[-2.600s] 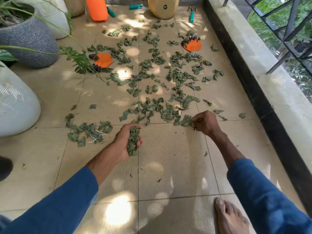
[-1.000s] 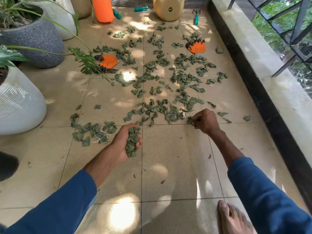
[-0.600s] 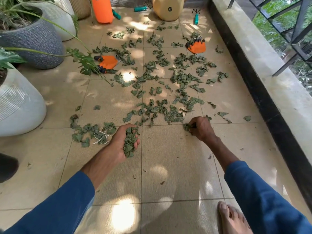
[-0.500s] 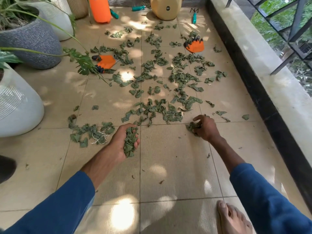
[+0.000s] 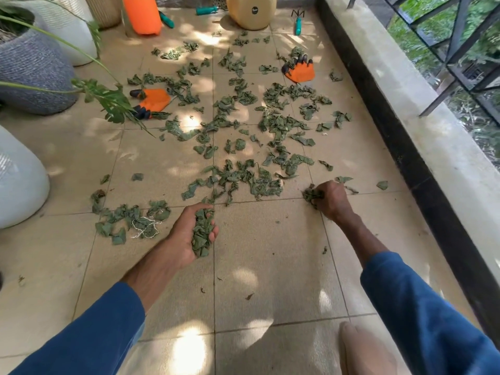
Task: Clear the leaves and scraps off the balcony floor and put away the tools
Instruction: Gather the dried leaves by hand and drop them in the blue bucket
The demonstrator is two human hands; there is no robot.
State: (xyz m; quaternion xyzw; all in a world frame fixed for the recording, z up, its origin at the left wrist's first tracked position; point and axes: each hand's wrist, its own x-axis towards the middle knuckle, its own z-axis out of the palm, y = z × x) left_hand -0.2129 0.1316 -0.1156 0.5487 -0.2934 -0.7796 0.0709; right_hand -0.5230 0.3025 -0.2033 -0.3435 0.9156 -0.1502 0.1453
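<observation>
Green leaf scraps (image 5: 243, 180) lie scattered over the beige balcony tiles (image 5: 265, 253). My left hand (image 5: 189, 234) is palm up and cupped round a bundle of leaves (image 5: 203, 234). My right hand (image 5: 331, 200) is down on the floor, fingers curled round a small clump of leaves (image 5: 311, 194). A smaller pile with white string (image 5: 143, 227) lies left of my left hand. Two orange claw gloves (image 5: 154, 100) (image 5: 300, 70) lie among the scraps. Teal-handled tools (image 5: 297, 23) (image 5: 207, 10) (image 5: 166, 19) lie at the far end.
Large pots stand along the left: a white one (image 5: 19, 180), a grey one (image 5: 32, 74) with a drooping plant (image 5: 108, 98), and another white one (image 5: 67, 31). An orange container (image 5: 142, 14) and a tan can (image 5: 251, 12) stand at the back. A low wall (image 5: 422, 125) runs along the right. My bare foot (image 5: 365, 350) is at bottom right.
My right hand slid slightly right along the tile joint and closed on a clump of leaves. My left hand has stayed put with its bundle.
</observation>
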